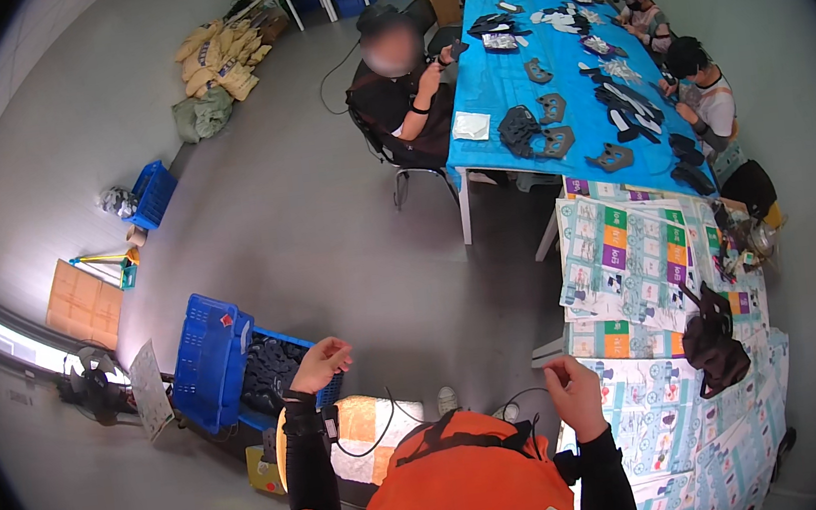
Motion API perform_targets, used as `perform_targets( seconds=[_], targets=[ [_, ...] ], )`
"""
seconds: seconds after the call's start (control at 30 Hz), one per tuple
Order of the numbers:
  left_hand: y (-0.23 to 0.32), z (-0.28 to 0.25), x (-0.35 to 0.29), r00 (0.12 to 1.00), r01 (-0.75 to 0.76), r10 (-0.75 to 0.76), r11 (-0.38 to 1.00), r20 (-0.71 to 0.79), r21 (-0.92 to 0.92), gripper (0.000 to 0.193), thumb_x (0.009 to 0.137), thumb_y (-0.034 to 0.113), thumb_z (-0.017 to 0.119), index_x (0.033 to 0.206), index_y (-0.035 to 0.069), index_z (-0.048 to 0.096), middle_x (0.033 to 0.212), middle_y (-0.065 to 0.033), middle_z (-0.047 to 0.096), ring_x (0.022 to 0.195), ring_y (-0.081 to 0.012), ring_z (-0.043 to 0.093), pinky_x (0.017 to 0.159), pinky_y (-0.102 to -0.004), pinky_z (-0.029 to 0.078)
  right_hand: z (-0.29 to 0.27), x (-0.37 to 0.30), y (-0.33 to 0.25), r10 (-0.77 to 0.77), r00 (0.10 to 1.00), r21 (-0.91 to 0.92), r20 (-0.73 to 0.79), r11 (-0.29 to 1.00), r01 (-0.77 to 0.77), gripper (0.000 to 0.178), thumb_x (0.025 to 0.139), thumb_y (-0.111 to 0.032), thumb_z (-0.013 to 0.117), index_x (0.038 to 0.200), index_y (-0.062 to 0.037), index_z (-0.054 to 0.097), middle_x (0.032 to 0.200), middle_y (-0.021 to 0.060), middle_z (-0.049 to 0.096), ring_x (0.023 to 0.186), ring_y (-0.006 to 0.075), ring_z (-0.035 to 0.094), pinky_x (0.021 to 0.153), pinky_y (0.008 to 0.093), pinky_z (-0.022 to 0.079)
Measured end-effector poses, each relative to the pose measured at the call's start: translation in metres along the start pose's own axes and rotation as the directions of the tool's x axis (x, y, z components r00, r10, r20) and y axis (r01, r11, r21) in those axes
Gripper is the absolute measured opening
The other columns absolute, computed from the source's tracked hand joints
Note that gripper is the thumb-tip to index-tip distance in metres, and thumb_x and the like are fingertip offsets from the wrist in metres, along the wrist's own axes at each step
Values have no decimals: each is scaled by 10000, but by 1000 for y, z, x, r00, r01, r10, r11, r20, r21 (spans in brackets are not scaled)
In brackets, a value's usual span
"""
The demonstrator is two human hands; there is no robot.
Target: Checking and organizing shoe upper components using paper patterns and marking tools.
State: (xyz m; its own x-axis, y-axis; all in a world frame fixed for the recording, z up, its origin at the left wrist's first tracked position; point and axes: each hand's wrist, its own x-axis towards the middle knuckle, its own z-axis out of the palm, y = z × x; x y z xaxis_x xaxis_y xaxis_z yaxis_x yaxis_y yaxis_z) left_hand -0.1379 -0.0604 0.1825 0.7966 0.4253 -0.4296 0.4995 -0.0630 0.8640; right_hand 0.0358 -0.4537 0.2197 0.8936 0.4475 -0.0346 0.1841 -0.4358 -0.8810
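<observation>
My left hand [322, 366] is raised above the end of a blue crate [316, 344] filled with dark pieces. Its fingers are loosely bent and slightly apart, with nothing visible in them. My right hand [577, 399] is held up beside the paper-covered table [636, 400], its fingers half curled and no object showing in them. Both wrists wear black bands with thin cables. Between my arms lies a seat with an orange and white cover [358, 420]. A black strapped item [715, 341] rests on the table's printed sheets, to the right of my right hand.
An upright blue crate [207, 363] stands at the left. Ahead, a long blue-covered table [493, 74] bears gloves and grey curved pieces [556, 142]. A co-worker [399, 85] sits at its left, two others at its right. Sacks [220, 60] are piled by the wall.
</observation>
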Motion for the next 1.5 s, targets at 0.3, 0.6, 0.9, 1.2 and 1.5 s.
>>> perform_targets(
  seconds=[0.3,0.6,0.9,1.2,1.5],
  targets=[
    [-5,11,7,1000,-17,17,999,11,-37,198,875,185,559,966,9,550,777,-55,593,665,-103,567,617,-219,458,2,2,0,6,1000,6,11,1000,-6,91,805,-76,572,866,-12,593,697,69,615,610,116,601,563,238,457],
    [-6,22,9,999,13,-12,999,39,-37,204,879,192,555,972,10,545,776,-51,594,661,-97,565,613,-215,453,3,0,3,3,1000,1,5,1000,-3,89,802,-72,571,865,-12,590,675,69,603,583,112,586,547,238,447],
    [-8,28,10,999,8,-6,1000,49,-30,211,880,203,556,975,14,545,782,-53,601,663,-97,568,616,-219,454,4,1,1,-9,1000,14,6,1000,9,91,803,-71,569,867,-10,590,684,73,610,595,120,600,551,241,454],
    [-13,28,10,998,17,-16,999,53,-27,227,880,212,558,987,12,545,787,-52,601,662,-97,568,617,-218,458,5,0,0,0,1000,10,21,1000,0,95,804,-73,571,871,-8,590,704,77,618,606,125,605,560,242,460],
    [-8,31,7,999,13,-12,999,35,-34,228,862,218,572,951,9,553,771,-49,604,656,-100,563,609,-232,450,6,1,-1,1,1000,16,31,1000,-2,99,805,-79,572,875,-11,591,727,84,624,630,137,613,581,248,468]
  ],
)
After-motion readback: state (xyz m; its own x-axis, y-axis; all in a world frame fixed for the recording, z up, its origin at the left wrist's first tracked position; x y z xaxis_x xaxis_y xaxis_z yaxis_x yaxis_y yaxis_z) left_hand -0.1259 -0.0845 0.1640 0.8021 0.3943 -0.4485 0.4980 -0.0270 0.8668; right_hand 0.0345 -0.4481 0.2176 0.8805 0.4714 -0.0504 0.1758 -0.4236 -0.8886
